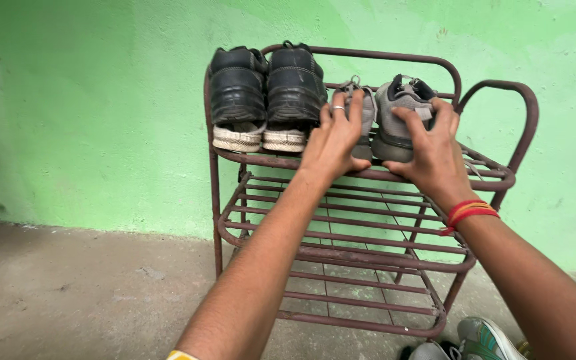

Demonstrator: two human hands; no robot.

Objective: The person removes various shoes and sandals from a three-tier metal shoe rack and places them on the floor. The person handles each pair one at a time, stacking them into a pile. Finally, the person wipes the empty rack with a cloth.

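Steadying a pair of grey sneakers on the top tier of the rust-brown metal shoe rack point(361, 257), both hands up and working. My left hand point(333, 137) is spread flat against the left grey sneaker point(367, 110), fingers splayed and pressing on it rather than curled around it. My right hand point(435, 150) is cupped over the heel and side of the right grey sneaker point(400, 113), thumb low, fingers wrapped on top, so this one is held.

Just left of my left hand sits a pair of black shoes point(266, 90) with pale soles facing me, close enough that I'd judge a careless nudge could knock them. Doing this well, to my eye, means keeping the two sneakers level, soles seated across the bars and not between them, heels lined up at the front rail.

Below my wrists the lower tiers show bare bars. Down by my right forearm, on the concrete floor point(68, 293), another sneaker with green trim point(485, 340) peeks in.
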